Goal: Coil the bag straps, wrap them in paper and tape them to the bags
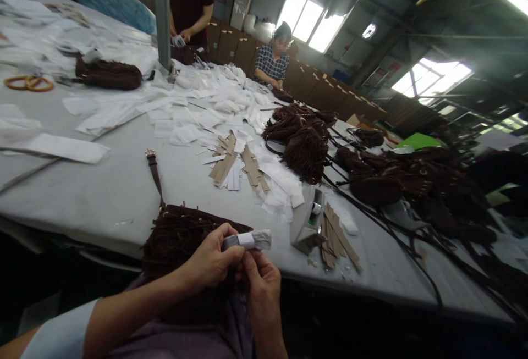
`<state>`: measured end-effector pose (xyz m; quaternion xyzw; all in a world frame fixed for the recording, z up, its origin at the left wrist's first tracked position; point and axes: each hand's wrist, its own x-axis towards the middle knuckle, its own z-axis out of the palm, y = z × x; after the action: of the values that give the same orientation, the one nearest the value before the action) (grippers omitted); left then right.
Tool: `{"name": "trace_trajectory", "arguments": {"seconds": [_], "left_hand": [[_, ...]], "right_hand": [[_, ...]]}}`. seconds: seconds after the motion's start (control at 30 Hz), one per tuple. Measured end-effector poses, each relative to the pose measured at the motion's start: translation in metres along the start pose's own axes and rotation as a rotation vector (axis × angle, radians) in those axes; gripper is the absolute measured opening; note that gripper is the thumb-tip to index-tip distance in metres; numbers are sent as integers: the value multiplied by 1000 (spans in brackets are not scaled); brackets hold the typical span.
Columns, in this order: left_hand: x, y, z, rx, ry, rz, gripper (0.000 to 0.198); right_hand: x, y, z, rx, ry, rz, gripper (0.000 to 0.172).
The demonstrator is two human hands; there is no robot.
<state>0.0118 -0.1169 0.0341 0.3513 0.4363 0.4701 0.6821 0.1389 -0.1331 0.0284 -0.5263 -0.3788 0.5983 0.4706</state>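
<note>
My left hand [215, 255] grips a small roll wrapped in whitish-grey paper [260, 238], with a smooth white band around its middle. Just below the roll, my right hand [263, 276] is closed with thumb and fingertips pinched together; whatever lies between them is hidden. Behind and under my left hand, at the table's front edge, is a dark brown fringed bag [177, 232]. Its short buckled strap [154, 175] stretches away over the white table [124, 183].
A grey tape dispenser [304, 227] stands right of my hands beside brown card strips [336, 238]. More fringed bags [303, 144] and long straps cover the right side. Orange-handled scissors [29, 83] and white paper lie left. Two people [272, 65] work across the table near a grey post [162, 23].
</note>
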Motion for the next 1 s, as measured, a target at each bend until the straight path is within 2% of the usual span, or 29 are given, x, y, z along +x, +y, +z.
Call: {"name": "trace_trajectory", "arguments": {"seconds": [0.13, 0.2, 0.27, 0.43, 0.57, 0.67, 0.77, 0.83, 0.9, 1.0], "left_hand": [[-2, 6, 3, 20, -11, -75, 21], [-4, 9, 4, 22, -9, -87, 22], [-5, 12, 3, 30, -8, -96, 24], [-3, 17, 0, -38, -10, -204, 33], [-1, 18, 0, -52, 11, -232, 34], [-1, 18, 3, -47, 2, -256, 32], [0, 17, 3, -54, 22, -283, 28], [0, 15, 0, -57, 21, -309, 30], [-2, 14, -5, -49, -25, -325, 39], [-7, 21, -21, 55, -147, -241, 61]], "right_hand": [[-2, 1, 4, -109, 99, 19, 38], [0, 2, 2, -239, 181, 13, 40], [3, 4, -3, -426, 263, -58, 42], [10, 3, -17, -990, 304, -532, 40], [17, -9, -19, -1289, 324, -952, 34], [27, -22, -17, -1424, 214, -1153, 32], [42, -28, -14, -1435, -35, -1263, 25], [52, -27, -11, -1409, -153, -1283, 26], [59, -23, -9, -1428, -214, -1266, 27], [70, -14, -9, -1511, -214, -1237, 26]]}}
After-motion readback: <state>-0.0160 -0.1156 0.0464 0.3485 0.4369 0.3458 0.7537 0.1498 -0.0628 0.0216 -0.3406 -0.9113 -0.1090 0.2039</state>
